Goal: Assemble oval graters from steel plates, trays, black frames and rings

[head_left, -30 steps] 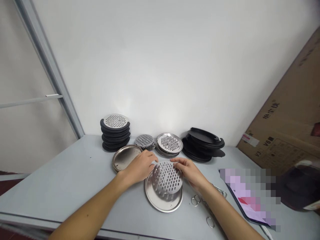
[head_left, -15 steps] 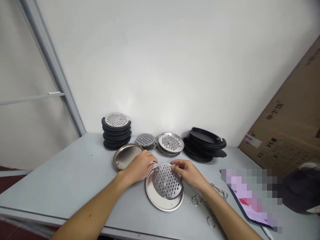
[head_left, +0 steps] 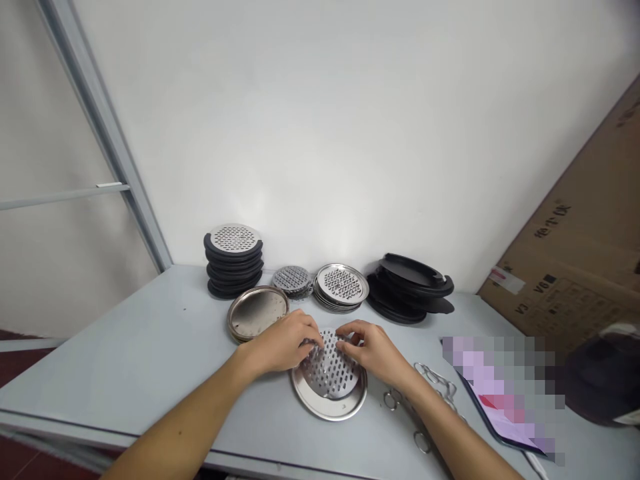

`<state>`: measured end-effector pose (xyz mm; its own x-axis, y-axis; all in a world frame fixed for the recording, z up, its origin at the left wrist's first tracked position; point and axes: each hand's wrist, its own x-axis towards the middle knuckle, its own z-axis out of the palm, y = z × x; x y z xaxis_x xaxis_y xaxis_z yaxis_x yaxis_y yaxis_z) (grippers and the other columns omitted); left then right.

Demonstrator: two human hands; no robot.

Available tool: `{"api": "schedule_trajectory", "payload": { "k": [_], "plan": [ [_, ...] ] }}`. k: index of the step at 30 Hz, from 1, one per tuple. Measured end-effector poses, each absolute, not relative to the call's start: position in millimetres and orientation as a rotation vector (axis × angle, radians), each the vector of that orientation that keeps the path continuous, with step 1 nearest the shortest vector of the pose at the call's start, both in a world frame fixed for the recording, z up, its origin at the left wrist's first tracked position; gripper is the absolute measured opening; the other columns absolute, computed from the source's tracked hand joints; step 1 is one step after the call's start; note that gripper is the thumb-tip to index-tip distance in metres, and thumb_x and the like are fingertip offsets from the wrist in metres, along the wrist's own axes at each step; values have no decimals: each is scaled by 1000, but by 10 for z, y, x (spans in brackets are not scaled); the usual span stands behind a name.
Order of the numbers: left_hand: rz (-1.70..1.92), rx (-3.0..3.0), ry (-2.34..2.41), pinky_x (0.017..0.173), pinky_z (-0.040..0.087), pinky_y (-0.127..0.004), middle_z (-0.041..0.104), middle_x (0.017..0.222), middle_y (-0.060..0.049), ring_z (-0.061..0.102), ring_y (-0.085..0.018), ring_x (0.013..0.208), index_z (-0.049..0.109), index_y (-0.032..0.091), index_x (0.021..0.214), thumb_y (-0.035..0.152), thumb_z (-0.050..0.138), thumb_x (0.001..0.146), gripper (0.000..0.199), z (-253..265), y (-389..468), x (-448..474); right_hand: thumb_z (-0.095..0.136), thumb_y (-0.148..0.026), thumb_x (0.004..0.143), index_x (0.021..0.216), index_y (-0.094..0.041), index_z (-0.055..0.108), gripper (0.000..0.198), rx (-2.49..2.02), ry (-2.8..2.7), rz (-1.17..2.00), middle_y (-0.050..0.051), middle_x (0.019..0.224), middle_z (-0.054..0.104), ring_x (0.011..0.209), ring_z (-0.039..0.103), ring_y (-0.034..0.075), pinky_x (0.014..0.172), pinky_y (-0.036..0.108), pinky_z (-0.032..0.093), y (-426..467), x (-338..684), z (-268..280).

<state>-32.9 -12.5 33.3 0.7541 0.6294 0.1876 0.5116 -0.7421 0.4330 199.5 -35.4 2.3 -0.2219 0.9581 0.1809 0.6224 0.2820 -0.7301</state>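
Observation:
A perforated metal disc [head_left: 331, 373] lies over a shallow round metal plate [head_left: 335, 408] on the table, leaving the plate's near rim uncovered. My left hand [head_left: 293, 341] has its curled fingers at the disc's upper left edge. Across from it, the thumb and fingers of my right hand [head_left: 373, 350] grip the upper right edge. My fingers hide part of the disc's far side. Behind my left hand rests a stack of plain shallow metal plates [head_left: 260, 312].
Along the wall stand a stack of black rings topped by a slotted disc [head_left: 235, 238], small perforated discs [head_left: 291, 279], rimmed plates with perforated discs [head_left: 343, 285] and black round trays [head_left: 410, 277]. Wire rings [head_left: 423, 441], a phone [head_left: 500, 400] and a cardboard box [head_left: 565, 253] are on the right.
My left hand has moved slightly right and onto the disc's edge. My right hand's fingers have shifted a little left along the disc.

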Motion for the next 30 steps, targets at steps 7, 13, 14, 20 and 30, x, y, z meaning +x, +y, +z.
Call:
{"api": "schedule_trajectory", "payload": {
  "k": [7, 13, 14, 20, 30],
  "plan": [
    [433, 2562, 863, 99, 39, -33, 60, 113, -3, 52, -20, 110, 71, 26, 101, 23, 65, 82, 20, 365, -194, -295, 68, -29, 76, 95, -21, 73, 20, -1426, -2022, 585, 5, 95, 69, 79, 61, 19, 73, 29, 45, -397, 1982, 45],
    [406, 2522, 795, 103, 38, -33, 55, 123, -3, 47, -22, 121, 69, 28, 107, 27, 71, 79, 28, 317, -228, -260, 67, -27, 76, 97, -24, 73, 22, -1432, -2071, 557, 3, 88, 67, 76, 59, 18, 71, 28, 43, -421, 1968, 89],
    [421, 2519, 791, 103, 38, -33, 55, 123, -3, 48, -21, 120, 68, 28, 108, 26, 69, 81, 27, 312, -217, -263, 66, -27, 77, 99, -24, 73, 23, -1428, -2072, 568, 4, 89, 67, 77, 59, 18, 72, 28, 43, -422, 1974, 98],
    [541, 2554, 878, 102, 40, -33, 59, 123, -4, 54, -19, 114, 69, 25, 105, 11, 49, 89, 29, 323, -108, -309, 63, -29, 79, 103, -22, 72, 27, -1460, -2066, 608, 6, 93, 65, 79, 59, 19, 74, 30, 44, -407, 2030, 103],
    [403, 2463, 765, 106, 36, -35, 57, 125, -3, 46, -22, 124, 70, 30, 108, 29, 69, 81, 27, 305, -162, -300, 65, -31, 79, 104, -23, 73, 27, -1445, -2086, 597, 5, 91, 65, 78, 60, 19, 74, 30, 44, -408, 2021, 75]
  ]
}}
